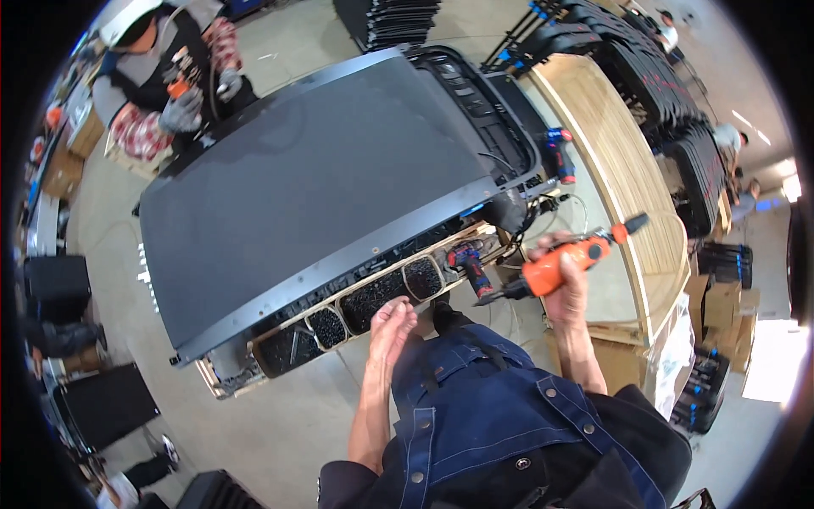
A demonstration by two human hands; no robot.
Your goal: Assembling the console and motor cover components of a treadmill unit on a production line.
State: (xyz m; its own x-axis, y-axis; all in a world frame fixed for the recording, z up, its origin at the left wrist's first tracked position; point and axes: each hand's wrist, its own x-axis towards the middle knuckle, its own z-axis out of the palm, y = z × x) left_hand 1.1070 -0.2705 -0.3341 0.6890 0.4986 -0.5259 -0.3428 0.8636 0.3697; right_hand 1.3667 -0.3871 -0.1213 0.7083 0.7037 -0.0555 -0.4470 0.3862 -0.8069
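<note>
My right hand [571, 293] is wrapped round an orange power tool [553, 268], whose black nose points to the upper right. My left hand [393, 329] has its fingers curled and pressed together; anything in them is too small or hidden to make out. Just beyond it runs a wooden trough with bins of small black parts, among them a middle bin [371, 303] and a right bin [422, 278]. A dark red and black cordless drill [471, 265] rests at the trough's right end. Past the trough lies a large dark grey panel [314, 195] with a lighter metal edge.
Across the panel stands a co-worker [174, 76] in a white helmet and grey gloves, holding an orange tool. Another cordless drill [560, 155] stands by the panel's right end. A curved wooden crate [623, 161] is at my right, with stacked black frames [627, 68] behind it.
</note>
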